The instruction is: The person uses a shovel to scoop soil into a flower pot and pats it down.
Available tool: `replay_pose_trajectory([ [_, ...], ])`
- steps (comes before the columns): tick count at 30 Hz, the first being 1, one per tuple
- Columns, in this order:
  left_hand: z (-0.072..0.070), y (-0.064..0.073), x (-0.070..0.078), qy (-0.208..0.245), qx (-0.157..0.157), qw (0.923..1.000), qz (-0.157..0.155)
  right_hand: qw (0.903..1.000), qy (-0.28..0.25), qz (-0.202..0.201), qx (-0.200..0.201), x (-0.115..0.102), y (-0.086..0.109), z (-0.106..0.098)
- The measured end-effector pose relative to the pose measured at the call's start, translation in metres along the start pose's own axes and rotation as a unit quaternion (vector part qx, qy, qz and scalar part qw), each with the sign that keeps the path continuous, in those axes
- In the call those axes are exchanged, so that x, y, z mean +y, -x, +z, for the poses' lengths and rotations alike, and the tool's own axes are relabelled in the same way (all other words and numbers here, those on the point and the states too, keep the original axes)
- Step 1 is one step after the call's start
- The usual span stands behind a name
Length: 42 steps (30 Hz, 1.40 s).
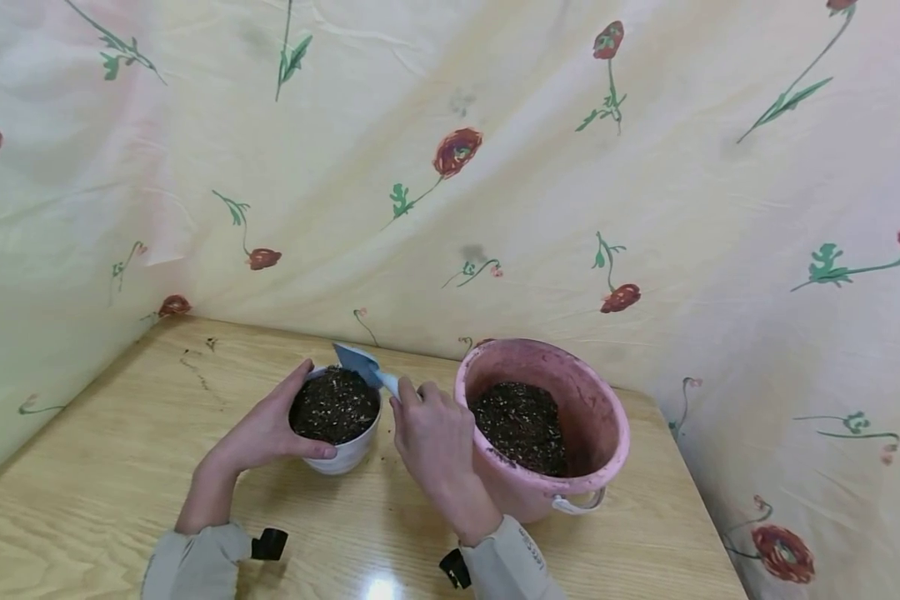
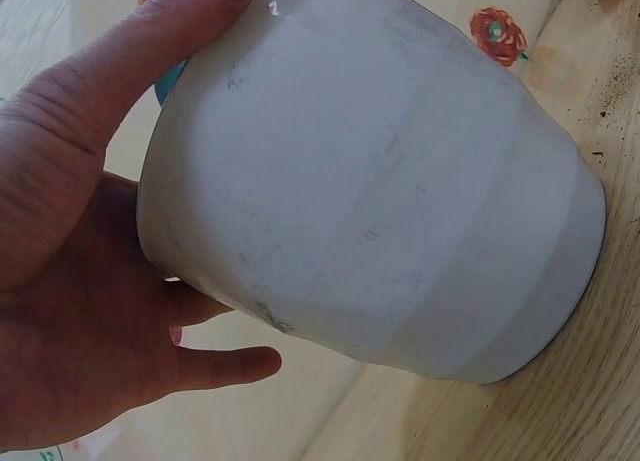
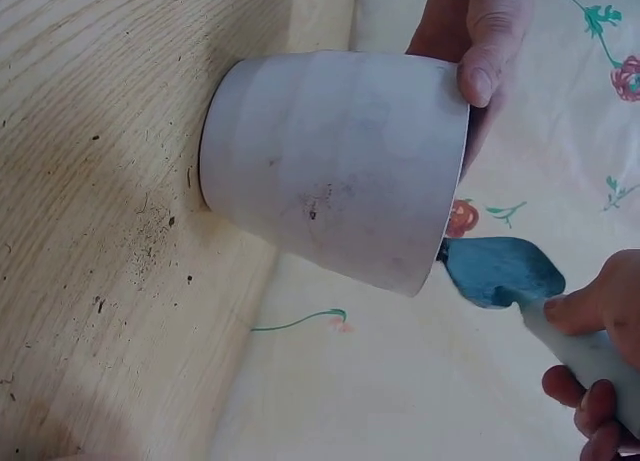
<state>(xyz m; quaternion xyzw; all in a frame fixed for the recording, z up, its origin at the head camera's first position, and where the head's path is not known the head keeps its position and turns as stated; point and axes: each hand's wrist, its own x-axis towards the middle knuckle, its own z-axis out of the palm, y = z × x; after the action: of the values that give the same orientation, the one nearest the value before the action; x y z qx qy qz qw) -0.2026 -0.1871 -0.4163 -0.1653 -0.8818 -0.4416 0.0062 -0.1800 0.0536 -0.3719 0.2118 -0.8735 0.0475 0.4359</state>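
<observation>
A white flowerpot [image 1: 348, 454] stands on the table, filled close to its rim with dark potting soil [image 1: 335, 406]. My left hand [image 1: 270, 425] grips the pot from the left, thumb over the near side of the rim and fingers round the far side. In my right hand [image 1: 437, 437] is the light handle of a small blue trowel [image 3: 503, 271]. The trowel's blade lies at the pot's far right rim, over the edge of the soil. In the right wrist view the blade tip meets the rim; whether it touches the soil is hidden.
A pink bucket [image 1: 513, 492] with soil [image 1: 521, 425] inside and a white handle [image 1: 577, 505] stands right of the pot, beside my right wrist. Crumbs of soil [image 3: 150, 236] lie on the wooden table [image 1: 97, 475]. Flowered cloth [image 1: 345, 167] hangs behind and at both sides.
</observation>
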Motion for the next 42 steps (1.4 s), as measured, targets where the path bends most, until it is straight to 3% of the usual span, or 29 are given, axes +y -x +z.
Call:
replay_pose_trajectory([
  [7, 0.002, -0.004, 0.001, -0.008, -0.001, 1.0000, 0.001, 0.9997, -0.004, -0.006, 0.025, 0.005, 0.002, -0.001],
  [18, 0.007, -0.008, 0.004, 0.000, -0.006, 1.0000, 0.001, 0.9999, -0.014, -0.001, 0.004, 0.009, 0.009, 0.000],
  [25, 0.008, -0.010, 0.006, -0.001, -0.007, 1.0000, 0.006, 0.9996, -0.012, 0.005, 0.024, 0.013, 0.006, -0.011],
  [33, 0.002, -0.009, 0.014, -0.025, 0.040, 0.9988, 0.010, 0.9978, -0.025, 0.004, 0.062, 0.024, -0.001, -0.032],
  [37, 0.006, -0.008, 0.025, -0.025, 0.063, 0.9972, 0.032, 0.9975, -0.038, 0.002, 0.059, 0.030, -0.002, -0.041],
  [42, 0.028, -0.015, 0.042, -0.036, 0.072, 0.9926, 0.091, 0.9976, -0.060, 0.020, 0.027, 0.044, 0.001, -0.056],
])
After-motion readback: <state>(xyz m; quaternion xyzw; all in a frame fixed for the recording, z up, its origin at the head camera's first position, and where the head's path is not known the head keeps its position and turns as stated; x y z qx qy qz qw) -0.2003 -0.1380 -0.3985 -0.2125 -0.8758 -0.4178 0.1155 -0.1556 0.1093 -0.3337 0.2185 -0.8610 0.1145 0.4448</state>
